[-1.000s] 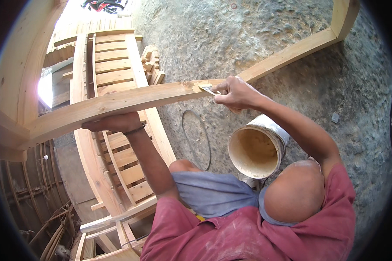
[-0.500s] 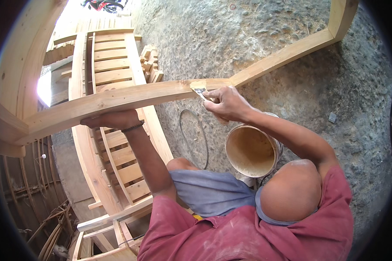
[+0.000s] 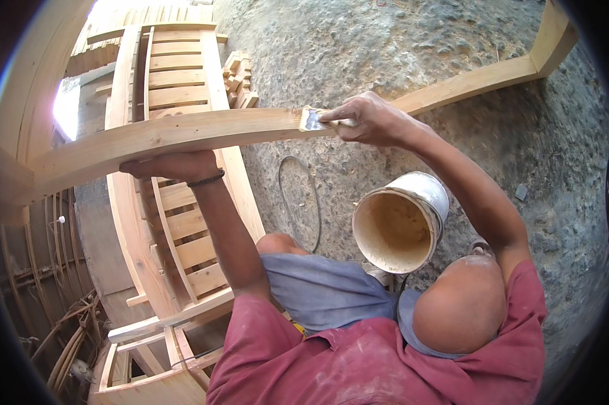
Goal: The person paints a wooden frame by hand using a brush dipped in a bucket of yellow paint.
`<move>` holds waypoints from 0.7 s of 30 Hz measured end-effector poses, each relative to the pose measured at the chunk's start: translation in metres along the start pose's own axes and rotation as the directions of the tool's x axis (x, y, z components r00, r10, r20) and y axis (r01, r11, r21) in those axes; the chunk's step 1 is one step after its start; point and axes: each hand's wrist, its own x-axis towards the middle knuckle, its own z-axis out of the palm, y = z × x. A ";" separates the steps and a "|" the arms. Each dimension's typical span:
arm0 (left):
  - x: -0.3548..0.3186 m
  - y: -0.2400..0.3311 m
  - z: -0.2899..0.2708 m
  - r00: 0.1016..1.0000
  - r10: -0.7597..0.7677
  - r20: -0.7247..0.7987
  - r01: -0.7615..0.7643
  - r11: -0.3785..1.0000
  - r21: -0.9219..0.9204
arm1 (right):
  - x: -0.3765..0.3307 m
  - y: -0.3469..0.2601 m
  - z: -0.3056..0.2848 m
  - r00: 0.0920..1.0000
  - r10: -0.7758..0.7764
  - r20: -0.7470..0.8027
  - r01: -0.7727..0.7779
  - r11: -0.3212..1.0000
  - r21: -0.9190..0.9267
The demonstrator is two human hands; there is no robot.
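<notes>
A long pale wooden beam (image 3: 183, 138) runs across the view from lower left to upper right. My left hand (image 3: 173, 165), with a dark band at the wrist, lies curled over the beam's near edge. My right hand (image 3: 368, 118) grips a small scraper (image 3: 311, 120) and presses its flat blade against the beam's top face. Below my right forearm a white bucket (image 3: 436, 192) is tilted toward me, its inside coated in tan paste.
A slatted wooden frame (image 3: 176, 81) lies under the beam, with small wood blocks (image 3: 240, 77) stacked beside it. A wire loop (image 3: 298, 202) lies on the rough concrete ground (image 3: 419, 40). Curved wooden strips (image 3: 41, 270) stand at the lower left.
My right hand has slid the scraper a little to the left along the beam. My left hand has stayed on the beam.
</notes>
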 end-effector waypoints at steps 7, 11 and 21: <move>-0.002 0.005 0.007 0.996 0.086 -0.021 -0.082 0.985 0.150 | -0.021 0.019 -0.020 0.948 0.275 0.162 -0.244 0.952 -0.187; -0.004 0.008 0.011 0.996 -0.017 -0.082 0.018 1.000 0.020 | -0.022 -0.016 -0.021 0.845 0.522 0.116 -0.500 0.848 -0.176; -0.006 0.009 0.014 0.998 -0.026 -0.062 0.025 1.000 -0.016 | 0.001 -0.074 0.023 0.891 0.453 0.034 -0.405 0.757 0.513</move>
